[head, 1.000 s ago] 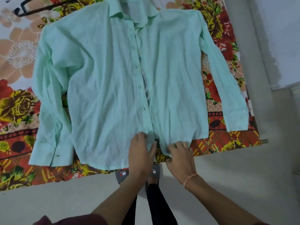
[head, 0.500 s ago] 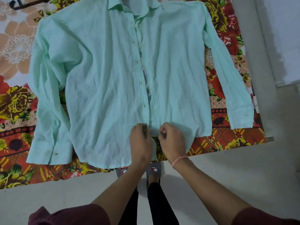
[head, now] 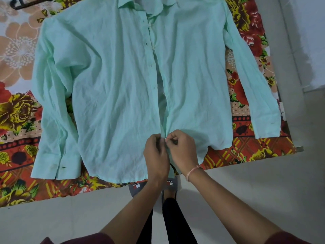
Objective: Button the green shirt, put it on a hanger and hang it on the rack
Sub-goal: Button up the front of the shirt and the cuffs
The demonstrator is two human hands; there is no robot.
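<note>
The light green shirt lies flat on its back on a flowered bedsheet, collar far, hem near, both sleeves spread. Its front placket is parted in the lower half. My left hand and my right hand meet at the bottom of the placket, each pinching one front edge, fingertips touching. The button between them is hidden by my fingers. A dark hanger shows only partly at the top left corner, on the sheet beyond the left shoulder.
The bed's near edge runs just below the hem, with pale floor beyond it. My feet in grey slippers stand under the hem. A pale wall rises on the right. No rack is in view.
My hands have moved from the hem up onto the lower placket and closed together, now pinching both front edges. The view has shifted slightly toward the shirt.
</note>
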